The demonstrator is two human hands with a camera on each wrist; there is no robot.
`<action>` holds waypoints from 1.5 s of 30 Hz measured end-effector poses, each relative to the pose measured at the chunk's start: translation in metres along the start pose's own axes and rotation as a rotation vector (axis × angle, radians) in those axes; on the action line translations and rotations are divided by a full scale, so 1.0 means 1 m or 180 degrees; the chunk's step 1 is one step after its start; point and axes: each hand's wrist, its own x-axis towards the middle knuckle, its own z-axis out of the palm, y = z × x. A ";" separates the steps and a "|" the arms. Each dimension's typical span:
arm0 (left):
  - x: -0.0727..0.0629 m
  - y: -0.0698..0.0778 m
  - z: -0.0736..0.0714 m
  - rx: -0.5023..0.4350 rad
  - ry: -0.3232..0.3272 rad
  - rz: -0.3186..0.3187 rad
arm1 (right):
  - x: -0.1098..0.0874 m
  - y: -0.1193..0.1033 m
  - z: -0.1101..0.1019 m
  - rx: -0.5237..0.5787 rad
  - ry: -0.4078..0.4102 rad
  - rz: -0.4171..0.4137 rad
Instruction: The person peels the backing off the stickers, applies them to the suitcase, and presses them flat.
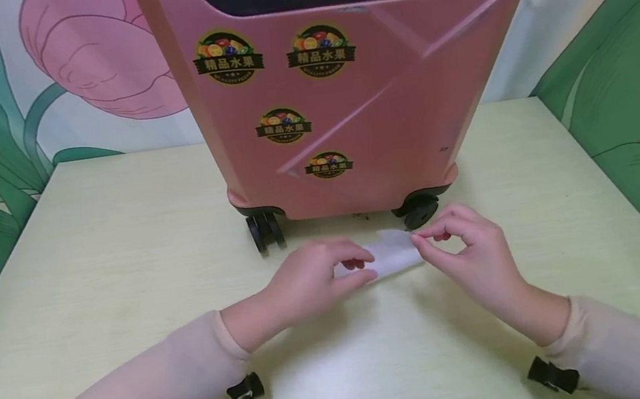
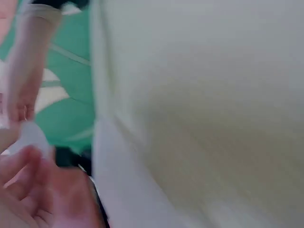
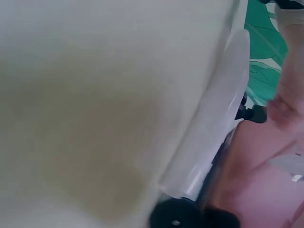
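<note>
A curled white paper sheet [image 1: 391, 257] lies across the space between both hands, in front of a pink suitcase [image 1: 373, 138]. My left hand [image 1: 315, 277] holds its left part between thumb and curved fingers. At the sheet's upper right corner, my right hand [image 1: 476, 260] pinches with thumb and forefinger; whether a sticker is between these fingertips cannot be seen. In the right wrist view the rolled sheet [image 3: 209, 123] stretches along beside a black wheel [image 3: 175, 213]. Blurred in the left wrist view are my left hand [image 2: 42, 190] and a pale piece of paper [image 2: 32, 135].
Several round fruit stickers [image 1: 321, 51] with dark banners are on the suitcase front. The suitcase stands on black casters [image 1: 265, 231] on a pale table [image 1: 138, 250]. Behind it hangs a cloth printed with leaves [image 1: 633, 84] and a pink flower [image 1: 101, 60].
</note>
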 end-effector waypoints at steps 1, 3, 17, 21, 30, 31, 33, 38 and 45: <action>0.002 0.004 0.000 -0.0391 0.0136 -0.0029 | 0.002 0.000 0.001 -0.0123 0.0036 -0.0251; 0.006 0.012 -0.001 -0.1156 0.0297 -0.0130 | 0.006 -0.001 0.004 -0.0388 0.0111 -0.0760; 0.020 0.021 0.003 -0.2353 0.0745 -0.0821 | 0.021 -0.009 0.014 -0.0994 0.0237 -0.1779; 0.023 0.015 -0.005 -0.1977 0.0941 -0.0660 | 0.026 -0.009 0.004 -0.0744 0.0227 -0.1328; 0.029 0.011 -0.020 -0.1358 0.1165 -0.0273 | 0.041 -0.014 -0.018 -0.0152 -0.0200 0.0496; 0.029 0.011 -0.022 -0.1336 0.1166 -0.0260 | 0.042 -0.014 -0.019 -0.0140 -0.0212 0.0517; 0.031 0.012 -0.024 -0.1289 0.1158 -0.0245 | 0.043 -0.014 -0.020 -0.0117 -0.0217 0.0513; 0.035 0.014 -0.033 -0.1108 0.1126 -0.0274 | 0.047 -0.014 -0.023 -0.0139 -0.0205 0.0268; 0.034 0.024 -0.049 -0.0375 0.1317 0.0284 | 0.053 -0.017 -0.031 -0.0134 -0.0153 0.0032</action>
